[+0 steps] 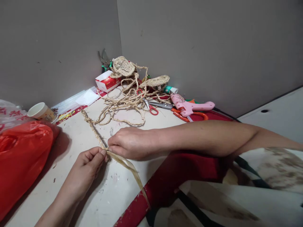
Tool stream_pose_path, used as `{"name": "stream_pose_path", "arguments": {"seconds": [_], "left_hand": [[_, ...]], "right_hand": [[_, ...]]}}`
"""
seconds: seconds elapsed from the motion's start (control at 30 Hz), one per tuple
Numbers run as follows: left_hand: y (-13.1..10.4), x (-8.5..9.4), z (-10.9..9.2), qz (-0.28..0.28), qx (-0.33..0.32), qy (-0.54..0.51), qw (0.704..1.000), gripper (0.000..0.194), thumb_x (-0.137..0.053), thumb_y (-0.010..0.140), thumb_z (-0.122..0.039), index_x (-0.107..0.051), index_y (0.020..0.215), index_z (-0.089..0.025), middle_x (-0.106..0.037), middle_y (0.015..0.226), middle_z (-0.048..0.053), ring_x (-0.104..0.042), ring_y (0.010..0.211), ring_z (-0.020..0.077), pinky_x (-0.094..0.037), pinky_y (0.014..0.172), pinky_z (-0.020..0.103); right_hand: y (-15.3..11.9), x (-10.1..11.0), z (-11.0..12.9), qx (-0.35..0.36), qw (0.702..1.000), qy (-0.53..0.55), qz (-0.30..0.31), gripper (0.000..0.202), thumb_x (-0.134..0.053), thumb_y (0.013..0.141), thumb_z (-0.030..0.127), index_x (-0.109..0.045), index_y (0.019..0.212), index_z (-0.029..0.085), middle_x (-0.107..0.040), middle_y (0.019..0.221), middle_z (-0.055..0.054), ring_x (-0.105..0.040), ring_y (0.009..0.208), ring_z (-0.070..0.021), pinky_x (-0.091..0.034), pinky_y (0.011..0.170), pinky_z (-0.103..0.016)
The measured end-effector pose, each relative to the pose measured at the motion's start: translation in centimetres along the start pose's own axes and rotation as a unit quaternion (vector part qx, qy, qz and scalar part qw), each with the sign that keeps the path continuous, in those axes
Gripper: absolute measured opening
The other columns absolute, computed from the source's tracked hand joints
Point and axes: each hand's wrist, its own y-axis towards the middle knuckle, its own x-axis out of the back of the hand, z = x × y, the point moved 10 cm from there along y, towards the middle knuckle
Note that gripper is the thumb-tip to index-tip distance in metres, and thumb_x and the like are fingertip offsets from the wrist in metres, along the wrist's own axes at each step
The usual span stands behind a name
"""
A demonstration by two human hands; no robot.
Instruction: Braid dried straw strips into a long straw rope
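A braided straw cord (96, 134) runs down the table toward my hands, its far part joining a loose heap of the same cord (125, 104). My left hand (91, 161) pinches the near end of the braid between thumb and fingers. Close beside it, my right hand (130, 142) is closed at the same spot, its fingertips partly hidden, on the straw strands. Flat pale straw strands (136, 173) trail from between the hands down over the red table edge. Red-handled scissors (151, 107) rest by the heap.
A red plastic bag (26, 160) and a paper cup (41, 112) stand at left. Behind are a red-and-white box (108, 81), pruning shears (105, 60) and coiled cord (123, 66). A pink glue gun (189, 105) lies right, above my forearm. Grey panels wall the table's back.
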Motion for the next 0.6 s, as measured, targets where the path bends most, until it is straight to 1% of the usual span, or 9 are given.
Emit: {"name": "stream_pose_path", "arguments": {"seconds": [0.1, 0.17, 0.3, 0.4, 0.47, 0.53, 0.57, 0.6], "left_hand": [[-0.1, -0.1, 0.1, -0.015, -0.011, -0.026, 0.999, 0.039, -0.065, 0.078, -0.05, -0.055, 0.064, -0.015, -0.028, 0.048, -0.008, -0.017, 0.045, 0.005, -0.01, 0.041, 0.019], [-0.2, -0.3, 0.6, -0.035, 0.0, -0.064, 0.997, 0.038, -0.068, 0.076, -0.048, -0.052, 0.062, -0.016, -0.027, 0.048, -0.009, -0.016, 0.044, 0.0048, -0.011, 0.041, 0.019], [-0.6, -0.8, 1.2, -0.071, 0.011, -0.133, 0.989, 0.04, -0.067, 0.077, -0.046, -0.046, 0.059, -0.017, -0.024, 0.048, -0.009, -0.016, 0.043, 0.005, -0.011, 0.04, 0.02], [-0.8, -1.0, 1.3, -0.071, 0.006, -0.11, 0.991, 0.039, -0.068, 0.077, -0.046, -0.049, 0.061, -0.017, -0.028, 0.047, -0.008, -0.017, 0.044, 0.0048, -0.011, 0.041, 0.02], [-0.7, -1.0, 1.4, -0.065, 0.01, -0.09, 0.994, 0.037, -0.069, 0.077, -0.046, -0.051, 0.063, -0.016, -0.032, 0.047, -0.008, -0.019, 0.044, 0.0046, -0.012, 0.042, 0.02], [-0.7, -1.1, 1.6, -0.057, 0.017, -0.091, 0.994, 0.035, -0.068, 0.077, -0.046, -0.054, 0.065, -0.016, -0.033, 0.046, -0.008, -0.02, 0.043, 0.0046, -0.012, 0.042, 0.02], [-0.7, -1.1, 1.6, -0.054, 0.017, -0.096, 0.994, 0.034, -0.068, 0.077, -0.046, -0.055, 0.067, -0.016, -0.034, 0.046, -0.008, -0.02, 0.043, 0.0046, -0.012, 0.042, 0.021], [-0.8, -1.1, 1.4, -0.05, 0.016, -0.099, 0.994, 0.033, -0.068, 0.077, -0.045, -0.056, 0.069, -0.016, -0.036, 0.047, -0.007, -0.021, 0.043, 0.0047, -0.013, 0.042, 0.021]], "right_hand": [[-0.2, -0.8, 0.6, 0.013, 0.998, 0.051, 0.024, 0.028, -0.039, 0.089, 0.022, -0.064, 0.082, 0.011, -0.065, 0.079, -0.006, -0.046, 0.064, -0.0105, -0.033, 0.061, -0.023], [-0.4, -1.7, 0.9, 0.017, 0.998, 0.048, 0.035, 0.031, -0.037, 0.089, 0.022, -0.064, 0.082, 0.011, -0.066, 0.079, -0.007, -0.049, 0.064, -0.0113, -0.035, 0.061, -0.024], [-0.7, -3.1, 1.0, 0.012, 0.998, -0.058, 0.013, 0.034, -0.035, 0.091, 0.027, -0.065, 0.093, 0.011, -0.069, 0.081, -0.012, -0.058, 0.069, -0.0183, -0.035, 0.061, -0.03], [-1.1, -4.1, 1.5, 0.026, 0.994, -0.1, 0.026, 0.031, -0.037, 0.091, 0.026, -0.064, 0.093, 0.011, -0.069, 0.077, -0.012, -0.059, 0.067, -0.0196, -0.035, 0.058, -0.031], [-1.8, -4.5, 2.5, 0.059, 0.99, -0.112, 0.062, 0.026, -0.04, 0.089, 0.021, -0.064, 0.087, 0.011, -0.068, 0.074, -0.009, -0.056, 0.061, -0.0164, -0.033, 0.055, -0.029], [-2.9, -4.8, 3.7, 0.096, 0.981, -0.113, 0.127, 0.021, -0.045, 0.089, 0.018, -0.063, 0.08, 0.012, -0.066, 0.07, -0.006, -0.048, 0.055, -0.012, -0.032, 0.052, -0.027], [-3.5, -4.7, 4.2, 0.11, 0.976, -0.101, 0.157, 0.022, -0.047, 0.089, 0.019, -0.063, 0.075, 0.013, -0.064, 0.067, -0.004, -0.043, 0.053, -0.0102, -0.031, 0.052, -0.026], [-3.9, -4.1, 4.6, 0.115, 0.975, -0.082, 0.171, 0.025, -0.05, 0.09, 0.023, -0.061, 0.07, 0.013, -0.061, 0.063, -0.002, -0.039, 0.052, -0.009, -0.031, 0.053, -0.025]]}}
